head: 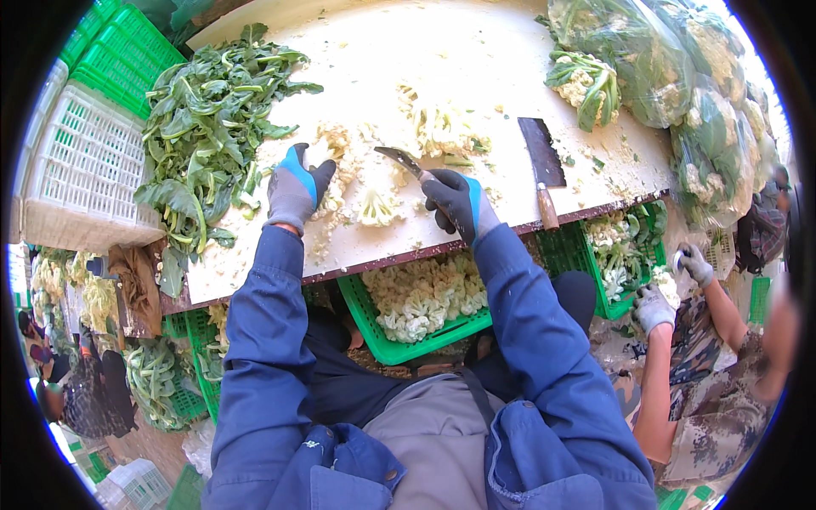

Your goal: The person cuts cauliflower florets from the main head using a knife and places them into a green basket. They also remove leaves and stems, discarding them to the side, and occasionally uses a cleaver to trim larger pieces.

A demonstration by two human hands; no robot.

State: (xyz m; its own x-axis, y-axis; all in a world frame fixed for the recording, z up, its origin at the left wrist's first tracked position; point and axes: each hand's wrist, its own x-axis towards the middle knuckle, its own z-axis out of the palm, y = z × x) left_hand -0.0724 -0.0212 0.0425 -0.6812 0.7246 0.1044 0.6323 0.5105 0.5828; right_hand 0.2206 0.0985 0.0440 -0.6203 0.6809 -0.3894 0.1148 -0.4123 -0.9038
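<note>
My left hand (294,190), in a grey, blue and black work glove, grips a pale cauliflower piece (326,148) between thumb and fingers, over the white tabletop (357,70). My right hand (458,203), gloved alike, is closed around the handle of a small knife (400,157); its blade points left, towards that piece. Between the hands lies a cut floret (377,207) among crumbs. Farther back sits a heap of cut cauliflower (443,127). A cleaver (542,153) rests right of my right hand, its wooden handle (547,207) reaching over the table edge.
Cauliflower leaves (210,127) are piled at left, beside stacked white (95,159) and green crates (127,57). Bagged cauliflowers (714,127) crowd the right. Below the table edge, a green crate (408,350) holds florets. At right, a co-worker's gloved hands (656,309) handle cauliflower.
</note>
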